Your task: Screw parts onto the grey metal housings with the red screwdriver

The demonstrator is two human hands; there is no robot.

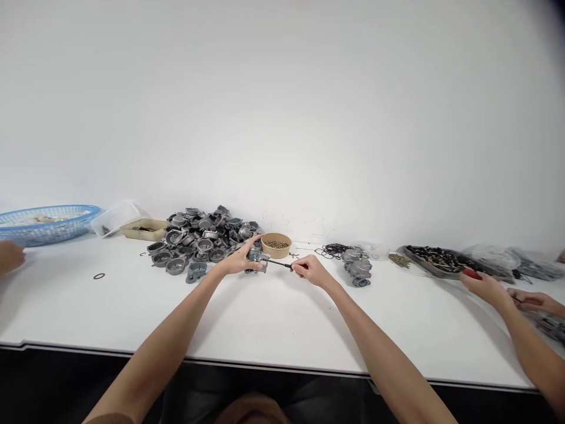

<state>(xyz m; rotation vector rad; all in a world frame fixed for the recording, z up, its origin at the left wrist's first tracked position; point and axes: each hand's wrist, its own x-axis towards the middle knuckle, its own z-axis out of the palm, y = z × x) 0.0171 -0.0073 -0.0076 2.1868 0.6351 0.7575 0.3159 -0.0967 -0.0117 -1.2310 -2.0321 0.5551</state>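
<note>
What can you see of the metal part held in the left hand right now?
The metal part is a small grey casting, dull like cast alloy, with a blocky body; finer detail is too small to tell. The left hand grips it from the left and holds it just above the white table, in front of the tan bowl and right of the pile of similar grey castings. The dark tip of a thin tool, held in the right hand, meets its right side.

Parts pile (200,235) sits far-left w/ bowl (276,245) just right of it, rings (334,251) & tray (435,259) further right (basket (44,222) at far-left edge).
</note>
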